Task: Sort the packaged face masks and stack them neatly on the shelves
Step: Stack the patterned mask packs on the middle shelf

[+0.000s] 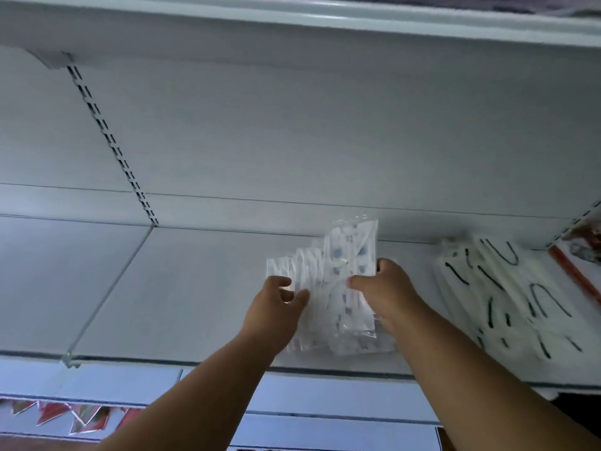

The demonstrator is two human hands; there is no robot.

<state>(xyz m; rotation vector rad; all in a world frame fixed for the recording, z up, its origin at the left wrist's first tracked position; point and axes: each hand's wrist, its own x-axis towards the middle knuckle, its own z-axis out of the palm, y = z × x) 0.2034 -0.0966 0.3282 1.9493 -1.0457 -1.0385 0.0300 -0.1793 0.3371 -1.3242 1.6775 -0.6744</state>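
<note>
A pale grey metal shelf (201, 288) fills the view, backed by a plain panel with a slotted upright (110, 141) running from 11 o'clock down to the shelf's rear edge. Another shelf's underside (292, 37) spans 12 o'clock. Below the front lip, at 7 o'clock, lie red-patterned packets (74, 415), blurred.

On the shelf at 3 o'clock lies a loose heap of white masks with black ear loops (507, 294).

Near centre, just toward 4 o'clock, a fanned bundle of clear-wrapped face masks (341, 288) rests on the shelf, its top packet tilted up. The left hand (276, 307) pinches the bundle's left edge between curled fingers and thumb. The right hand (383, 294) grasps the right side, thumb laid across the front.
</note>
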